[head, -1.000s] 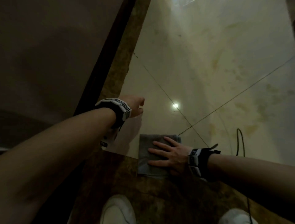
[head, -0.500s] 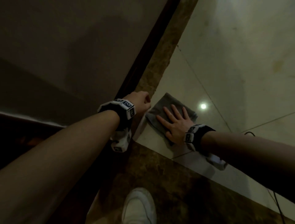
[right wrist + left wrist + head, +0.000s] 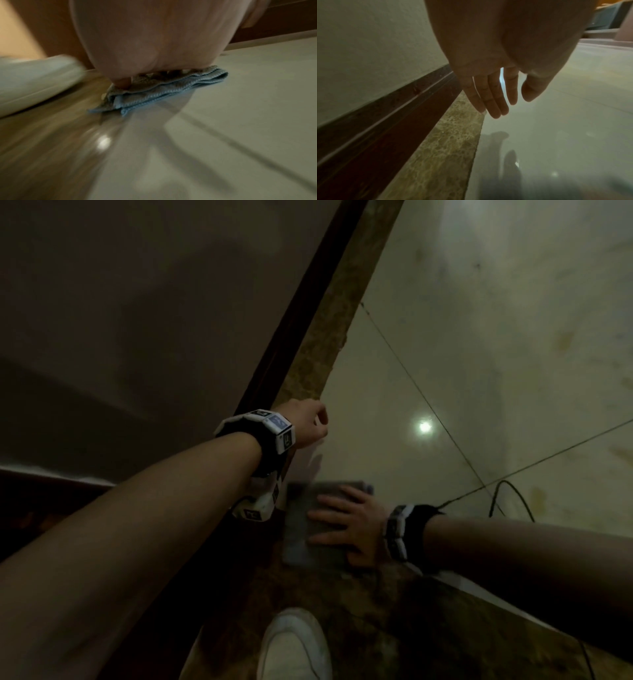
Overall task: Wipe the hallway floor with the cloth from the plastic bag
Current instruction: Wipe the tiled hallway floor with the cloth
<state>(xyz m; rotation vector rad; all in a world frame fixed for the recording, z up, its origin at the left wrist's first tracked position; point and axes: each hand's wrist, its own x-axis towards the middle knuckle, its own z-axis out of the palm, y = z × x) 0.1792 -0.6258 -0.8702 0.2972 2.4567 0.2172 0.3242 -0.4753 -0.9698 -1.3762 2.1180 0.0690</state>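
Cloth (image 3: 164,92): soft ribbed-edge fabric. Floor tile (image 3: 479,371): glossy, reflective. Border strip (image 3: 436,155): veined polished stone. Skirting (image 3: 385,128): dark wood.

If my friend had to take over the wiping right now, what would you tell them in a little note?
Right hand: flat, fingers spread, pressing the folded cloth onto the floor. No curled grip on it.
Left hand: holds nothing; fingers straight and relaxed in the left wrist view, hovering near the dark baseboard.
Cloth: lies where the brown marble border meets the pale tile, just ahead of a white shoe.
Done: cloth is out and wiping is under way. How much floor is already wiped cannot be told.
Left: keep wiping. A black cable lies on the tile to the right; mind it.
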